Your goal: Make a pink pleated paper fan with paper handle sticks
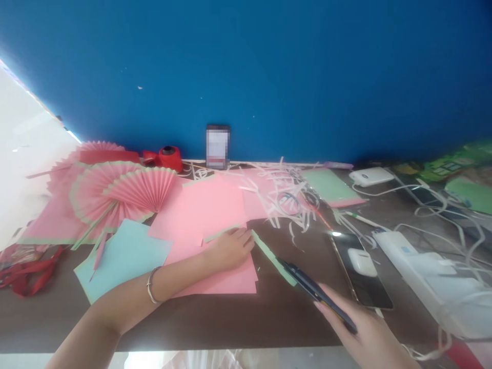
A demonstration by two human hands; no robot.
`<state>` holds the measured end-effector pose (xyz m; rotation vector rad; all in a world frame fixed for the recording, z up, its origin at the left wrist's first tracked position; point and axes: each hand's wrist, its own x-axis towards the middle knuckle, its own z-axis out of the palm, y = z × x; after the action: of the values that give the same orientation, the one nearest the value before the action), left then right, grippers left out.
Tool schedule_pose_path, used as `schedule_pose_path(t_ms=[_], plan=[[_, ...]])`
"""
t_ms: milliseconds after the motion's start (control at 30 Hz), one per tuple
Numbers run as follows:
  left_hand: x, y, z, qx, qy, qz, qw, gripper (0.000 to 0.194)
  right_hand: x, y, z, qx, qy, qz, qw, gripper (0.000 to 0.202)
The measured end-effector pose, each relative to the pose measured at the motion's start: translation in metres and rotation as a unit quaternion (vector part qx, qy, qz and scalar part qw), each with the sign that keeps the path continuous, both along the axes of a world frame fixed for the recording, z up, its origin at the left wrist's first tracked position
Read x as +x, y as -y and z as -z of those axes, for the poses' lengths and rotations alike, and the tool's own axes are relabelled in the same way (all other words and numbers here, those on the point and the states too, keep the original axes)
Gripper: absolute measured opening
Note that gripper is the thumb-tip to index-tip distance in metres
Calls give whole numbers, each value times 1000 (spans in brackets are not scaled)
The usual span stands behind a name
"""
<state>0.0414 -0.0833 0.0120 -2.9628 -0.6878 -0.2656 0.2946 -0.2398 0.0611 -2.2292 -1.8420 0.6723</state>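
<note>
My left hand (pixel 234 248) rests over pink sheets of paper (pixel 215 205), its fingers slightly bent and lying on the paper. A pale green strip (pixel 274 259) slants down to the right from its fingertips. Another narrow green strip (pixel 221 234) shows just beyond the knuckles. On the right, my right hand (pixel 346 318) is closed around a long, slim black tool (pixel 313 291). The tool's far tip overlaps the green strip; its exact kind is hard to tell.
Pleated pink fans (pixel 142 192) and light blue paper (pixel 126 259) lie at left. Shredded white strips (pixel 286 197) are behind. At right are a phone (pixel 355 277) with a white case (pixel 362 262), a power strip (pixel 411 271) and cables. A blue wall (pixel 246 77) rises behind.
</note>
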Motion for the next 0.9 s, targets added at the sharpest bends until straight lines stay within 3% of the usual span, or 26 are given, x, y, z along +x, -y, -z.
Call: schedule_pose_path(t_ms=[300, 900], plan=[[0, 1, -3, 11, 1, 2, 1000, 28, 2, 6, 2, -17, 7, 7, 1000, 44], [0, 1, -2, 22, -14, 15, 1000, 29, 1, 7, 1, 22, 4, -13, 1000, 39]])
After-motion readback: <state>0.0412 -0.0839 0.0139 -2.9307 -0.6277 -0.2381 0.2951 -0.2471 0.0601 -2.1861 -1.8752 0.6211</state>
